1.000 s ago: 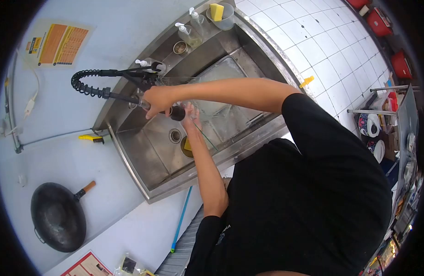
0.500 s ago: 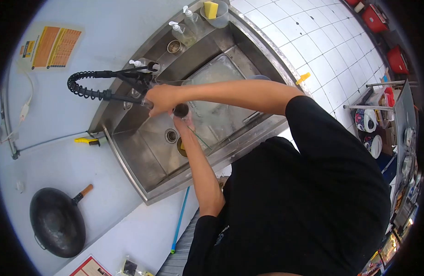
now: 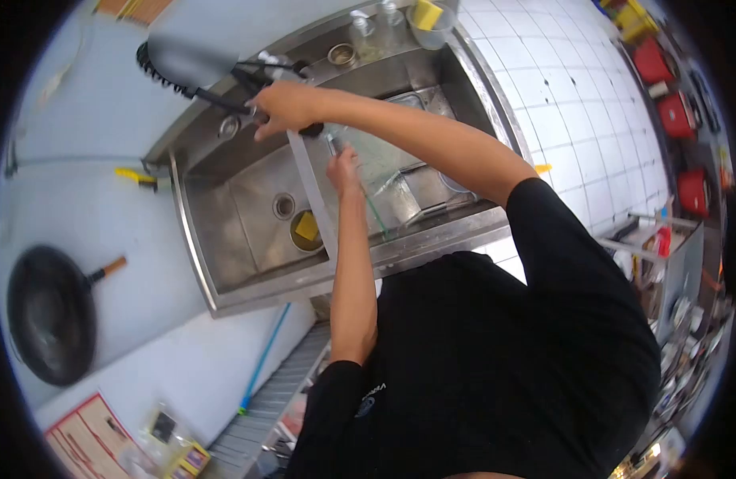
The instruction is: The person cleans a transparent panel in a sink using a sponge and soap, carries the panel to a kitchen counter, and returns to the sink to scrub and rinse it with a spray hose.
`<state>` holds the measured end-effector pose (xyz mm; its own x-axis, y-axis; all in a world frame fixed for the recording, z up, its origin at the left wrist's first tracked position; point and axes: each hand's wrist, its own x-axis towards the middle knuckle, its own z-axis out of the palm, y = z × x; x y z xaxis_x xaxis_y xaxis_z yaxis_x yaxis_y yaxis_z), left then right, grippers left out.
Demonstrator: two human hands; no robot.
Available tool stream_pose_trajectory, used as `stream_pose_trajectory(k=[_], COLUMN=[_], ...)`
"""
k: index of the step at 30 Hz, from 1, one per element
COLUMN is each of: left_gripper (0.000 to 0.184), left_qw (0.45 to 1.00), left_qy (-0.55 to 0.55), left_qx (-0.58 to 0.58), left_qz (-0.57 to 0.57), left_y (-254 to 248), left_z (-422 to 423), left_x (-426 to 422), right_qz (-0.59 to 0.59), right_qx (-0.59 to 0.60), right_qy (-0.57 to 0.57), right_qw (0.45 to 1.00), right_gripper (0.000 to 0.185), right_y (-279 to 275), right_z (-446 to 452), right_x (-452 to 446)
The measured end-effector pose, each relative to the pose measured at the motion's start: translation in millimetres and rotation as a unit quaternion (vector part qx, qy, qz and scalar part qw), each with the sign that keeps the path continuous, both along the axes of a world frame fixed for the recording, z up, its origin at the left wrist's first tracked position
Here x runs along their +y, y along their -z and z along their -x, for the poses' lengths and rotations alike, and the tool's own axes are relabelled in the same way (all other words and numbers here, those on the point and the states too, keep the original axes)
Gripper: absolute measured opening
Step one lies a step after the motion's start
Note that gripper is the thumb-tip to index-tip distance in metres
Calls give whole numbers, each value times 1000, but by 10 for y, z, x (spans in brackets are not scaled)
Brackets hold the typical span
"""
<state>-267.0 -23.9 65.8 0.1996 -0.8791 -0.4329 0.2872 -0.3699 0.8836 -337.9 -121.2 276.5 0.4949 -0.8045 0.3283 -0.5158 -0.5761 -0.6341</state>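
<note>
Light is bright, edges bow into black, blur partly veiling the hose (image 3: 167,81).

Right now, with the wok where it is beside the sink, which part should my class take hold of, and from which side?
Probably the wooden handle, approached from the side facing the sink. It juts from the rim of the wok that way, and its slim shape should suit a closed hand better than the broad, round bowl.

A smooth, pale bluish-white wall (image 3: 104,207) rose at the left, crossed by a thin grey pipe (image 3: 80,162). A dark-jointed, white square-tiled floor (image 3: 535,72) spread at the far right, near a grey metal rack (image 3: 683,271).
</note>
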Motion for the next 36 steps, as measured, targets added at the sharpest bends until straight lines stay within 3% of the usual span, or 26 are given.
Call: stream_pose_trajectory(k=[1, 3, 4, 5, 7, 9, 11, 12, 15, 18, 20, 23, 24, 28, 31, 33, 34, 36], left_gripper=[18, 20, 21, 21, 22, 23, 27, 30, 33, 38, 43, 47, 46, 43, 44, 43, 50, 49], left_qw=[998, 992, 992, 991, 991, 994, 987, 983, 981, 983, 987, 995, 986, 995, 998, 998, 995, 999], left_qy=[-14, -33, -37, -49, -66, -78, -120, -137, -112, -138, -115, -27, -100, -36, -4, 0, 32, 7], left_qx=[-63, -122, -117, -125, -116, -81, -106, -121, -158, -93, -89, -40, -80, -39, -33, -17, -69, 3], left_qz=[-5, -9, -4, -9, -9, 4, 17, 23, -24, -80, -69, -82, -111, -86, -60, -56, -59, -45], left_y=[-163, -410, -505, -616, -654, -600, -575, -564, -303, -217, -104, -669, -662, -524, -404, -359, -333, -338], left_z=[176, 417, 518, 619, 759, 873, 983, 1025, 1126, 1275, 1255, 948, 999, 893, 781, 742, 714, 647], left_x=[19, 119, 149, 174, 197, 168, 152, 124, -71, -205, -301, -165, -188, -209, -307, -369, -373, -314], right_qz=[212, 118, -60, -234, -204, 27, -246, -279, -152, -294, -232, -226, -240, -165, -253, -239, -236, -247], right_qx=[8, 9, 72, 141, 160, 188, 129, 140, 79, 171, 127, 128, 135, 152, 158, 156, 154, 160], right_qy=[41, -17, -57, -93, -58, 11, -73, -85, -26, -85, -47, -46, -66, -48, -59, -52, -49, -55], right_qw=[976, 993, 994, 958, 964, 982, 958, 946, 985, 936, 963, 965, 959, 973, 953, 957, 958, 954], right_gripper=[45, 52, 51, 51, 46, 42, 43, 42, 40, 36, 34, 32, 32, 31, 30, 30, 30, 30], right_y=[243, 304, 130, -47, -53, -46, -279, -218, -98, -323, -292, -214, -268, -320, -449, -400, -361, -349], right_z=[-88, -36, 29, 98, 133, 108, 173, 169, 123, 167, 129, 195, 216, 264, 300, 309, 319, 308], right_x=[-158, -253, -223, -194, -139, -52, -30, -75, 7, -18, 118, 85, 89, 228, 323, 263, 269, 267])
